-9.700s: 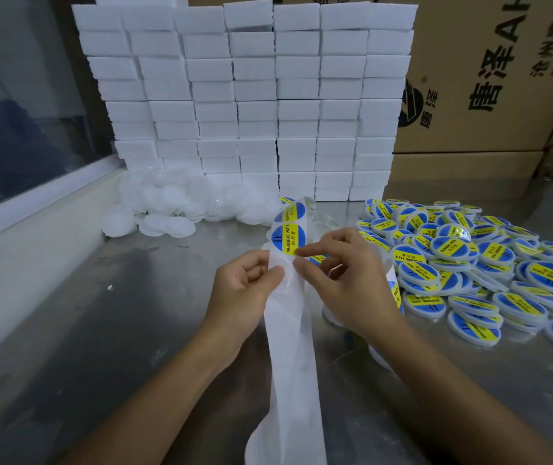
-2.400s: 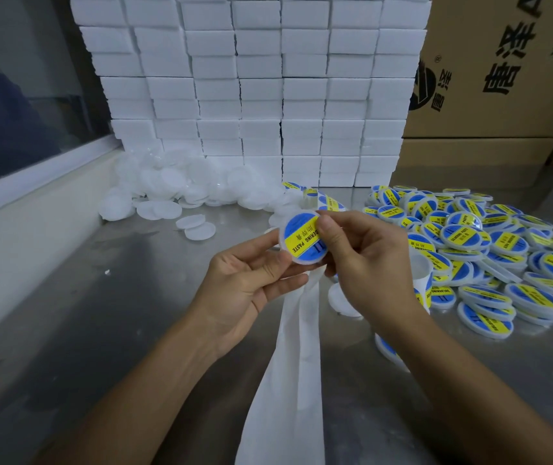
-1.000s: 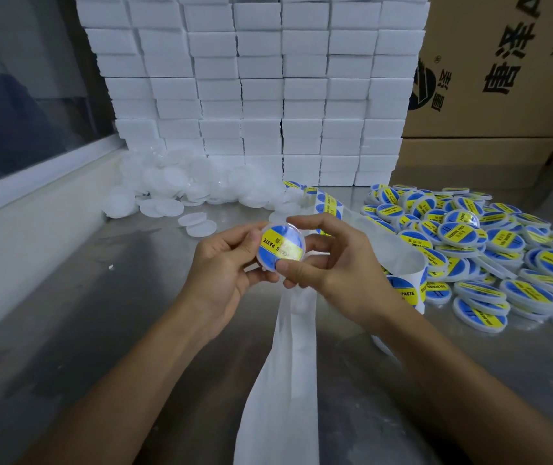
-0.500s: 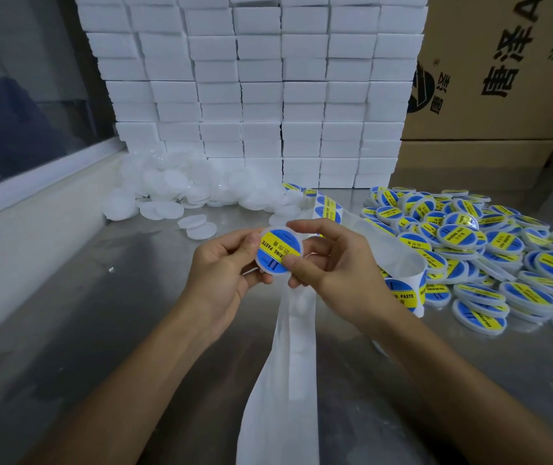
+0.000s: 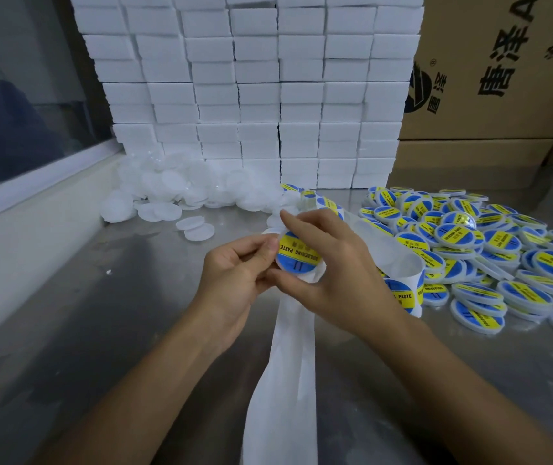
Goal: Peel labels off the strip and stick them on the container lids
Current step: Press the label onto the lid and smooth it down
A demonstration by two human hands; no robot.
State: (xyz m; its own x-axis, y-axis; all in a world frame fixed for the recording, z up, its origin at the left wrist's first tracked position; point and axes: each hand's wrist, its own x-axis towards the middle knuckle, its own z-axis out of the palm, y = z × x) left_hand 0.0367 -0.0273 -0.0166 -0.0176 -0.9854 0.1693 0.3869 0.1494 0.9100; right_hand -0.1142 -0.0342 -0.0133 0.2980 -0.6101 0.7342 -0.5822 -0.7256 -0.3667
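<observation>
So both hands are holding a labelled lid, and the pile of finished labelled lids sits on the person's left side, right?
Not quite. Both hands, left hand and right hand, do hold a labelled lid, but the head view shows the pile of finished labelled lids on the person's right side.

Table (image 5: 107,337): brushed metal, dull sheen, faint smears. Backing strip (image 5: 285,380): thin white paper, smooth, slightly waxy-looking. Label (image 5: 297,255) on the held lid: glossy printed blue and yellow film. Labelled lids (image 5: 490,250): white plastic, shiny tops. Unlabelled lids (image 5: 181,186): translucent white plastic, probably matt. Stacked white boxes (image 5: 251,88): matt paperboard. Cartons (image 5: 490,78): brown corrugated cardboard, matt.
</observation>
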